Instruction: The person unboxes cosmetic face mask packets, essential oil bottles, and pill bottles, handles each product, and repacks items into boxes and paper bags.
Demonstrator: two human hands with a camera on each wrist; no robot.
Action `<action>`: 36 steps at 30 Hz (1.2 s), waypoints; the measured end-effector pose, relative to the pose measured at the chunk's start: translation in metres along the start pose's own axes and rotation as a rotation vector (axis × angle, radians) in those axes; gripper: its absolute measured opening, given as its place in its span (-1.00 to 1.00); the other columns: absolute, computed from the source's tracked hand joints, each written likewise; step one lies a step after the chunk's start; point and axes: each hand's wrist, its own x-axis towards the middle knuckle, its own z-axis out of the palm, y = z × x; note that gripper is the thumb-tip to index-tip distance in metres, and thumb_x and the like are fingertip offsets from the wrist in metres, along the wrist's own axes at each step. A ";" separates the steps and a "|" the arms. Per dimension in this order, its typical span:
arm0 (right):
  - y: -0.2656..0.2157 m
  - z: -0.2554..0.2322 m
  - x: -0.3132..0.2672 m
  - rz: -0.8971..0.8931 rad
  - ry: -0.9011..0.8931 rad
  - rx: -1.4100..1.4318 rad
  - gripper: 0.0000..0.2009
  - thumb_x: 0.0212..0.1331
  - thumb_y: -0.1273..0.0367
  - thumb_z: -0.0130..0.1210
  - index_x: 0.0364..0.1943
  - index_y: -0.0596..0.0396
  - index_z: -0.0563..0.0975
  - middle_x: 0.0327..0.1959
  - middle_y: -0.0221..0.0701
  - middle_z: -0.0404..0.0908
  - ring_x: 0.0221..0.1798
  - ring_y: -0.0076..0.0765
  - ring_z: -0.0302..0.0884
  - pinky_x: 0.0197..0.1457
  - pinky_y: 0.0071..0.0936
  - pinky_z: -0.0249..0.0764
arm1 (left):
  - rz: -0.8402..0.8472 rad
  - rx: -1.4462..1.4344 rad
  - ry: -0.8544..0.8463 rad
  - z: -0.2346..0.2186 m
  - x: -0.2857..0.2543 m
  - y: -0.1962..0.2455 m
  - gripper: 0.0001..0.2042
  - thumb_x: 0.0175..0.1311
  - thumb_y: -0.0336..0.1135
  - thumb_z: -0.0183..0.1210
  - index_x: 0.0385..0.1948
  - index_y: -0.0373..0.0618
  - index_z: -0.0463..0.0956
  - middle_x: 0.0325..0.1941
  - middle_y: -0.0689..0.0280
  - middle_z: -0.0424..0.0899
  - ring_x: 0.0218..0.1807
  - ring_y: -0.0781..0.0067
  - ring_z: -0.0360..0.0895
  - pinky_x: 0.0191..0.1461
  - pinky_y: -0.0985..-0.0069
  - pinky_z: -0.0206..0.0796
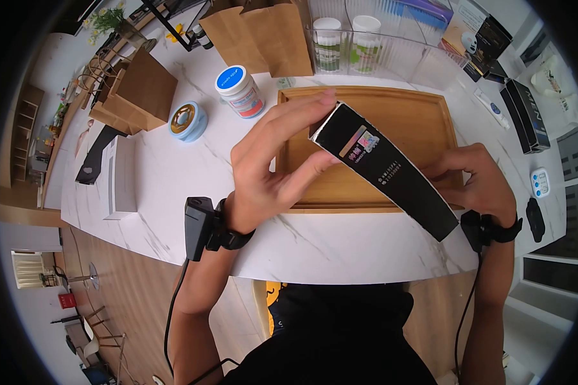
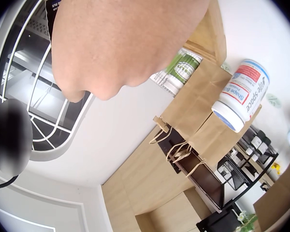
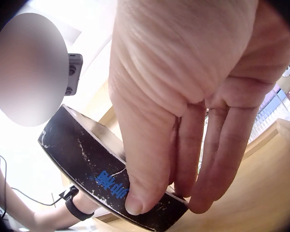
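Note:
A long black box (image 1: pixel 392 173) with pale worn edges and a small coloured label is held tilted above a wooden tray (image 1: pixel 366 208). The left hand (image 1: pixel 276 157) grips its upper left end between thumb and fingers. At the box's far side, toward its lower right end, the right hand (image 1: pixel 472 176) holds it, fingers partly hidden behind it. The right wrist view has the right hand (image 3: pixel 183 106) pinching the box (image 3: pixel 87 159) beside blue print. In the left wrist view the back of the left hand (image 2: pixel 116 43) hides nearly all of the box.
A white tub with a blue lid (image 1: pixel 241 93), a light blue round container (image 1: pixel 188 122) and paper bags (image 1: pixel 138 90) stand left of and behind the tray. A white box (image 1: pixel 120 179) lies at left. Clear organizer (image 1: pixel 392 61) behind; black box (image 1: pixel 525 115), white timer (image 1: pixel 540 183) at right.

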 end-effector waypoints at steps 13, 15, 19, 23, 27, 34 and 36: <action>0.003 0.001 0.000 -0.014 -0.040 -0.053 -0.65 -0.21 0.49 0.42 -0.21 0.19 0.70 -0.24 -0.26 0.77 -0.20 -0.27 0.75 0.01 -0.48 0.57 | -0.002 -0.037 -0.009 0.002 -0.002 0.000 -0.45 0.03 -0.45 0.47 0.10 -0.36 0.48 0.15 -0.06 0.61 0.17 0.03 0.60 0.22 0.30 0.44; 0.004 0.001 0.000 -0.020 -0.032 -0.052 -0.65 -0.22 0.49 0.43 -0.21 0.18 0.70 -0.25 -0.27 0.77 -0.19 -0.27 0.75 0.01 -0.47 0.57 | -0.001 -0.037 -0.011 0.002 -0.002 0.000 -0.45 0.03 -0.45 0.47 0.10 -0.36 0.48 0.15 -0.06 0.61 0.17 0.03 0.60 0.22 0.30 0.44; 0.002 0.001 0.000 -0.017 -0.035 -0.055 -0.66 -0.22 0.49 0.43 -0.22 0.18 0.70 -0.25 -0.27 0.77 -0.19 -0.26 0.75 0.01 -0.47 0.56 | 0.009 -0.024 -0.017 0.002 -0.001 0.001 -0.45 0.02 -0.46 0.48 0.10 -0.36 0.48 0.15 -0.06 0.61 0.17 0.02 0.60 0.22 0.29 0.44; 0.004 0.001 0.000 -0.033 -0.031 -0.050 -0.65 -0.23 0.49 0.43 -0.21 0.18 0.70 -0.24 -0.26 0.77 -0.18 -0.26 0.75 0.01 -0.47 0.56 | 0.014 -0.020 -0.022 0.002 -0.001 0.000 -0.44 0.02 -0.46 0.47 0.10 -0.37 0.48 0.15 -0.07 0.61 0.17 0.02 0.59 0.22 0.29 0.44; 0.006 0.002 0.001 -0.053 -0.030 -0.041 -0.64 -0.24 0.48 0.43 -0.21 0.18 0.70 -0.25 -0.26 0.77 -0.20 -0.25 0.75 0.00 -0.47 0.56 | 0.044 -0.041 -0.019 0.003 -0.001 -0.002 -0.44 0.02 -0.47 0.47 0.11 -0.38 0.47 0.15 -0.08 0.60 0.17 0.02 0.58 0.22 0.30 0.43; 0.006 0.001 0.000 -0.049 -0.037 -0.059 -0.65 -0.22 0.47 0.42 -0.21 0.17 0.70 -0.31 -0.23 0.75 -0.25 -0.18 0.72 -0.08 -0.43 0.55 | 0.072 -0.075 -0.022 0.008 -0.001 -0.006 -0.36 0.04 -0.46 0.46 0.21 -0.29 0.36 0.26 -0.10 0.48 0.24 0.00 0.50 0.26 0.26 0.39; 0.008 0.000 0.000 -0.076 -0.044 -0.116 -0.65 -0.19 0.47 0.40 -0.19 0.17 0.69 -0.35 -0.19 0.72 -0.27 -0.11 0.70 -0.12 -0.39 0.54 | 0.045 -0.125 -0.016 0.012 -0.002 -0.005 -0.34 0.05 -0.45 0.46 0.22 -0.27 0.34 0.28 -0.09 0.47 0.25 0.01 0.49 0.29 0.26 0.37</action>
